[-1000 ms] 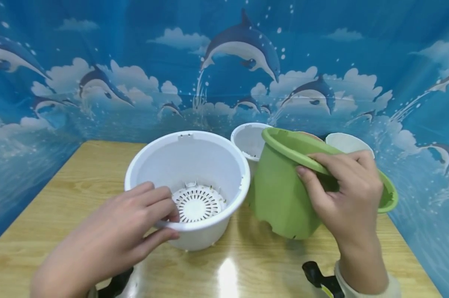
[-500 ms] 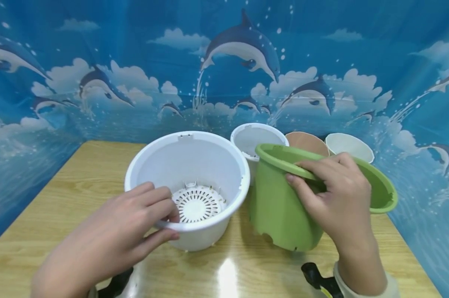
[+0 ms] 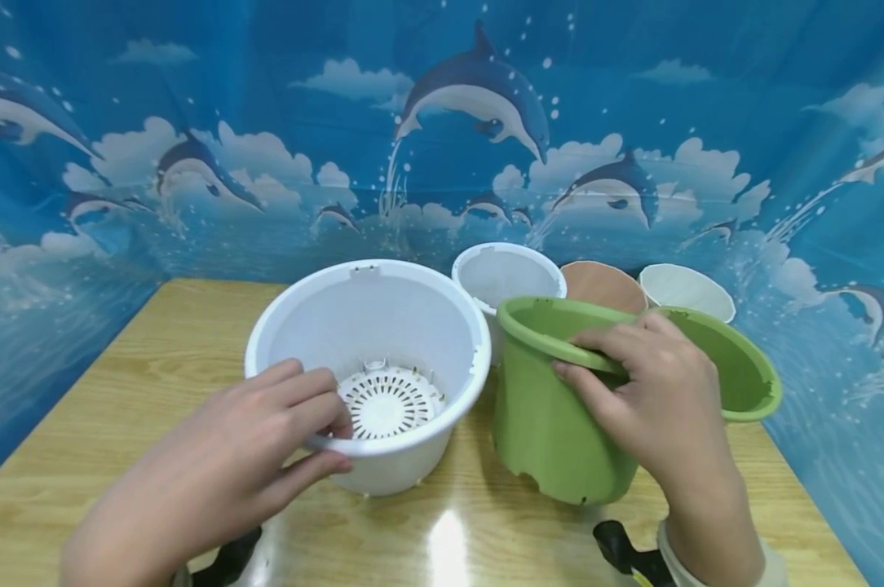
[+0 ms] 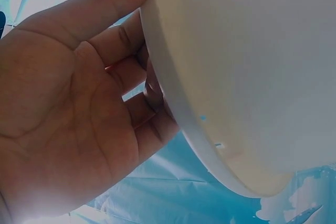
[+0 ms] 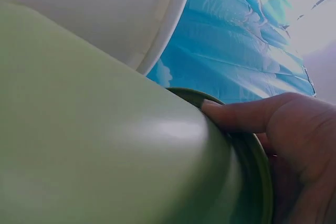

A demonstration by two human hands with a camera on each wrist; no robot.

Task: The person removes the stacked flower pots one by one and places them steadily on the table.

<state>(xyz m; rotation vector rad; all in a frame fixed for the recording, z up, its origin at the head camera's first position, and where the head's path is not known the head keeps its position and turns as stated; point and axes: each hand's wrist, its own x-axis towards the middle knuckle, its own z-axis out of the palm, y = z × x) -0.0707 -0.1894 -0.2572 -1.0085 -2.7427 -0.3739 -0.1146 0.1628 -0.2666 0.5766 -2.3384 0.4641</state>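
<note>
A large white plastic flower pot (image 3: 372,310) with a slotted base stands upright in the middle of the head view. My left hand (image 3: 273,424) pinches its near rim, thumb outside and fingers curled inside, also visible in the left wrist view. To its right, a green flower pot (image 3: 559,420) leans with the right side of its rim lower. My right hand (image 3: 651,379) grips this pot's near rim, the thumb against the outside wall. Hand and wrist hide part of the rim and the lower right side.
Behind the green pot stand a smaller white pot (image 3: 511,277), a terracotta-coloured pot (image 3: 605,285) and a pale greenish-white pot (image 3: 686,289). They share the wooden table (image 3: 170,342). A blue dolphin-print curtain (image 3: 302,122) hangs behind the table's back edge.
My right hand has lowered the left side of the green pot, turning it more upright and uncovering the terracotta-coloured pot behind. The left hand and large white pot have stayed put.
</note>
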